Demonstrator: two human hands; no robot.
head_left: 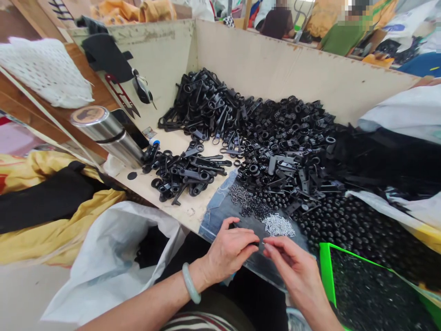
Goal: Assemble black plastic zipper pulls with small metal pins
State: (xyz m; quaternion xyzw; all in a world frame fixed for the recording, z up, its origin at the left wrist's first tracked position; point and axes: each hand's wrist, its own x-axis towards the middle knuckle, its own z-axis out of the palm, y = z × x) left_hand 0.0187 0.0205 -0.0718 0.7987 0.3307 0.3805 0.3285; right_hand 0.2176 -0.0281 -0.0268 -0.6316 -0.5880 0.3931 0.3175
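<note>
My left hand (225, 250), a pale bangle on its wrist, is closed around a small black plastic part (255, 243); the fingers cover most of it. Facing it, my right hand (298, 264) pinches a thin silver pin (263, 244) between thumb and forefinger, close to the part's end. Just beyond both hands, a heap of silver pins (279, 225) lies on a blue denim cloth (217, 215). Small dark pieces (246, 201) are spread behind the pins. Farther left sits a pile of black plastic levers (186, 174).
Large heaps of black parts (289, 126) fill the walled bench. At right are black balls (330, 218) and a green bin (325, 271). A steel flask (108, 135) and scissors-like red snips (120, 94) are at left, above a white sack (113, 257). Other people sit beyond the wall.
</note>
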